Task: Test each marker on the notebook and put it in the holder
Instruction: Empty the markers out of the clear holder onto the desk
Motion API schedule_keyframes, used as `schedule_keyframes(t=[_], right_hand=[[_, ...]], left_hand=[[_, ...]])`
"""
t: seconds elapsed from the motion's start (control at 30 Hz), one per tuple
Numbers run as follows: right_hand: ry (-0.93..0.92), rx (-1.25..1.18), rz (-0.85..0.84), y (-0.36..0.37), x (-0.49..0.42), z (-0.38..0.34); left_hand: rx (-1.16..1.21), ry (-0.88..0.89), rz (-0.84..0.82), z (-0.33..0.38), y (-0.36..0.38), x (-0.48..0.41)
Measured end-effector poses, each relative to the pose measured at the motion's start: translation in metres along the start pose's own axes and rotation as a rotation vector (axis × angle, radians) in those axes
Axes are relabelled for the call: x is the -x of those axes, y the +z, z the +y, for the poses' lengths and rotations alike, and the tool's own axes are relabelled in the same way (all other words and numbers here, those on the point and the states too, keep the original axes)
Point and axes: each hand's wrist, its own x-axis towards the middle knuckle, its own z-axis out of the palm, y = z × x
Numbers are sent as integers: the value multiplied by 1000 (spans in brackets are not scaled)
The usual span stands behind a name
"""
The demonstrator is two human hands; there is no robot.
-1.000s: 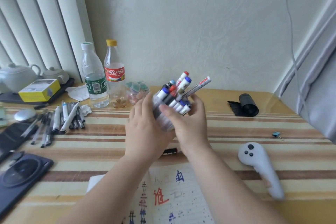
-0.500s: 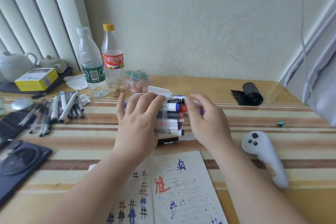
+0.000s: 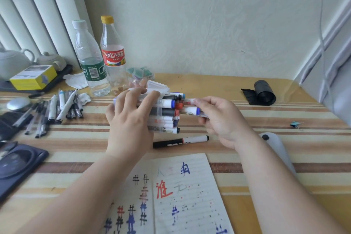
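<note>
While sideways in left fingers [image 3: 133, 100], marker-filled holder [image 3: 158, 89]; right fingers [image 3: 206, 103] around one marker [image 3: 187, 101].

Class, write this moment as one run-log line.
left hand: holds holder, tipped sideways | right hand: pinches marker at holder mouth | black marker: lies on table | notebook: open, scribbled

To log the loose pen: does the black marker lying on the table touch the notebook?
Apart. The head view shows a bare strip of table between the black marker and the notebook.
</note>
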Motion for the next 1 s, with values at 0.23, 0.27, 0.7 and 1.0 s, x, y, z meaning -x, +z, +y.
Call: schedule_keyframes(t=[0.23, 0.27, 0.7, 1.0], right_hand=[[11, 68, 12, -40, -1, 17], [-3, 122, -21, -41, 1, 20], [-260, 397, -44, 1, 2, 31], [-455, 230, -48, 13, -1, 24]], left_hand=[[42, -122, 34, -16, -1, -5], [44, -116, 34, -15, 0, -5], [82, -84, -1, -12, 2, -3], [43, -10, -1, -6, 4, -2]])
